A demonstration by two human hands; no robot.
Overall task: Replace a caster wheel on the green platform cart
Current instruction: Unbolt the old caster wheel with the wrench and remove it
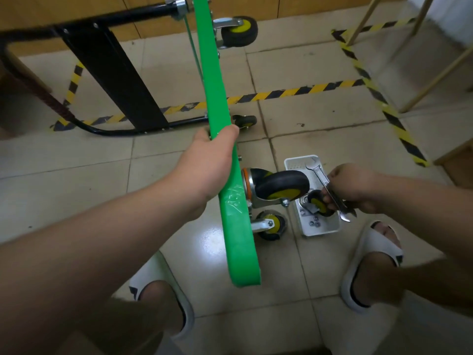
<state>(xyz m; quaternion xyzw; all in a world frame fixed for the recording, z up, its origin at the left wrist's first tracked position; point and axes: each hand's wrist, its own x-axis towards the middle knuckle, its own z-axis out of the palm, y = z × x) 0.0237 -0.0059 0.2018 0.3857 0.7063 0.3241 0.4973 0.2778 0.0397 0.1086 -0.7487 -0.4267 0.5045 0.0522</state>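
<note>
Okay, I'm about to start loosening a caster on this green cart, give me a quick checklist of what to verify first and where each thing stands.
1. Cart steadied: the left hand grips the edge of the green plastic platform, which stands on its side. Ok.
2. Tool in hand: the right hand holds the silver metal wrench. Ok.
3. Replacement ready: the spare black and yellow caster wheel lies in the white plastic tray. Ok.
4. Hardware ready: loose nuts lie in the tray. Ok.
5. Wrench seated on a bolt: it hangs over the tray, off the nearest mounted caster. Not ok.
6. Which caster is faulty: cannot tell.
</note>
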